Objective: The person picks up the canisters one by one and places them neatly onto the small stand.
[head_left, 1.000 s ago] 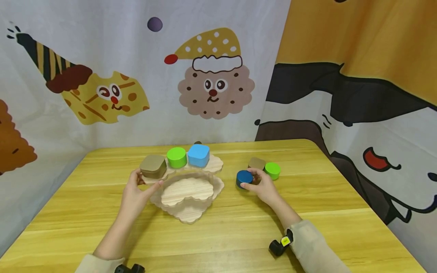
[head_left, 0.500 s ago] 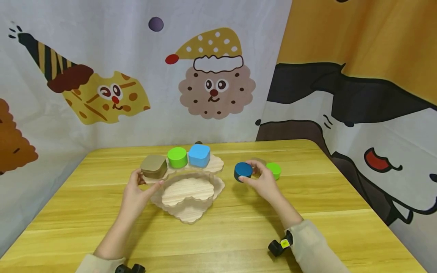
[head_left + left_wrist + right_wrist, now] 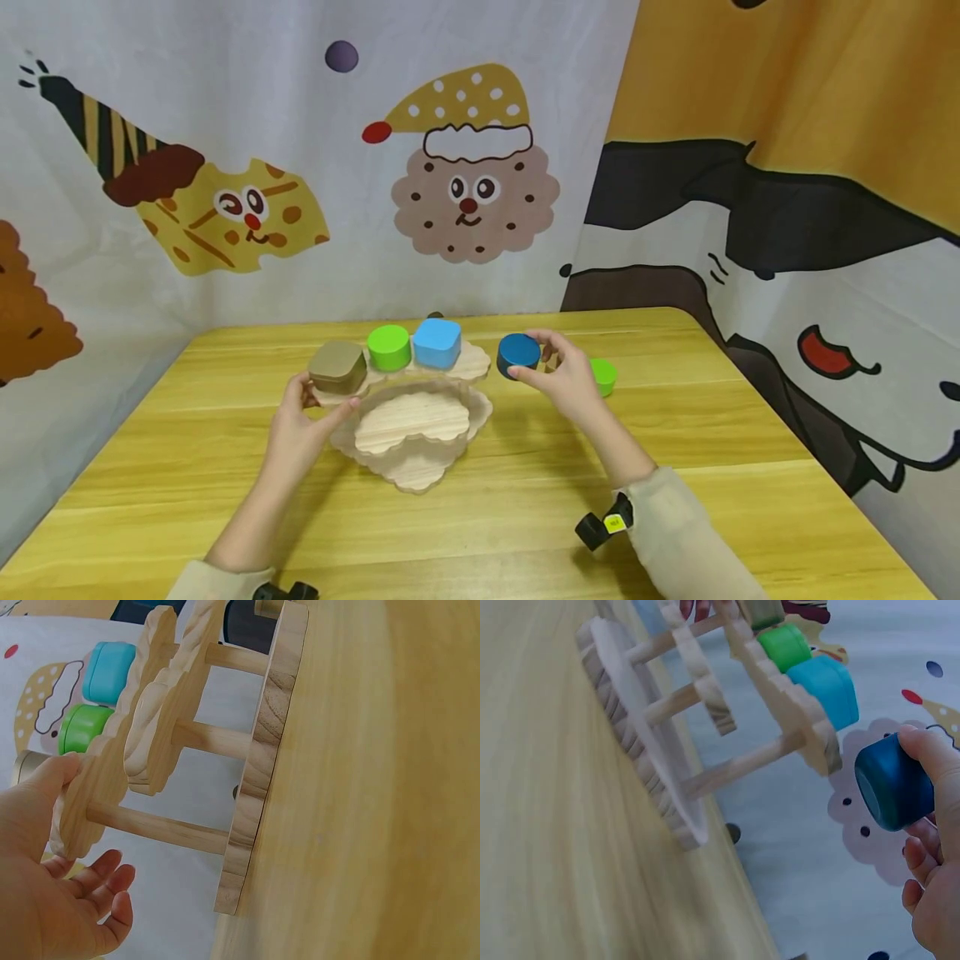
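Note:
A tiered wooden stand with scalloped edges [image 3: 416, 473] stands on the table, its tiers raised on pegs. My left hand [image 3: 294, 429] pinches the left end of its top tier [image 3: 90, 795], thumb above and a finger below. A brown rounded-square block [image 3: 337, 367], a green round block [image 3: 389, 347] and a light blue rounded-square block [image 3: 437, 343] sit along that tier. Between the thumb and fingers of my right hand [image 3: 567, 382] is a dark blue round block [image 3: 517, 357], held up off the table, just right of the tier's bare end.
Behind my right hand on the table [image 3: 660, 517] lies another green round block [image 3: 603, 377], beside a brown block mostly hidden by the fingers. A curtain with cartoon prints [image 3: 285, 67] hangs right behind the table's far edge.
My right hand has lifted the dark blue block off the table and carried it up and left towards the stand. The left hand and the stand have stayed put.

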`<state>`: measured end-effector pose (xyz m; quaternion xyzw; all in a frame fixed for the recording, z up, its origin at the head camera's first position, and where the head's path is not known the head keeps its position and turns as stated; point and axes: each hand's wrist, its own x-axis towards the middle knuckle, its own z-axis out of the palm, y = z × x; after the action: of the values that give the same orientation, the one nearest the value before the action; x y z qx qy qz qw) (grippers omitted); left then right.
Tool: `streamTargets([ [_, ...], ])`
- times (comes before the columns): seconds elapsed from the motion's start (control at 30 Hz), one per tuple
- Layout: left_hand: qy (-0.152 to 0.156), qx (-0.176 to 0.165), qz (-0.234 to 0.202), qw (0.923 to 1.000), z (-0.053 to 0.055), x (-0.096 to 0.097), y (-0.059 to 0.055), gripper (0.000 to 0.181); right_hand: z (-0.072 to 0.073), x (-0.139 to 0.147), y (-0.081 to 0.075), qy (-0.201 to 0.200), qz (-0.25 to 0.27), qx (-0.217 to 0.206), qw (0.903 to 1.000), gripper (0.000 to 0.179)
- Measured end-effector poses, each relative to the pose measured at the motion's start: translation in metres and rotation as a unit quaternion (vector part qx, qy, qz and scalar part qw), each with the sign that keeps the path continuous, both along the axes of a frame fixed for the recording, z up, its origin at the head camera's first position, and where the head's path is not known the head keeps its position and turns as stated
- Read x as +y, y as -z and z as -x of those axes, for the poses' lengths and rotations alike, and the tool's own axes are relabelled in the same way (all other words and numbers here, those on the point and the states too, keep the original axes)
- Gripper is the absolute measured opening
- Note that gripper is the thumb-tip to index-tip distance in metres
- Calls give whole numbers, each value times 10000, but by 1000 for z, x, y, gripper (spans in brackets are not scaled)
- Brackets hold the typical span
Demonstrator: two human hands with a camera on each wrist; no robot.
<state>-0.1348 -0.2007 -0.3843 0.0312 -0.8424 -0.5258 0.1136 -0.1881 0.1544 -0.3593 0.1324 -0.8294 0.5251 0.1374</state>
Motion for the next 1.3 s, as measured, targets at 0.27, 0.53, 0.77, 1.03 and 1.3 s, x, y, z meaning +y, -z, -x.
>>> streamTargets([
  [0.27,13,11,-22,10000,-1,0,0,85,3,-16,-14,-39,-42,20,10000,52],
  [0.53,9,13,-38,10000,-1,-1,0,86,8,-31,-17,-103,-16,204,9997,51],
  [0.77,17,-8,-71,10000,-1,0,0,86,11,-42,-20,-166,-8,125,9998,52],
  [1.03,25,-20,-56,10000,-1,0,0,87,15,-49,-17,-269,31,176,9995,50],
  [1.3,21,6,-28,10000,0,0,0,86,16,-52,-14,-207,-45,96,9997,52],
])
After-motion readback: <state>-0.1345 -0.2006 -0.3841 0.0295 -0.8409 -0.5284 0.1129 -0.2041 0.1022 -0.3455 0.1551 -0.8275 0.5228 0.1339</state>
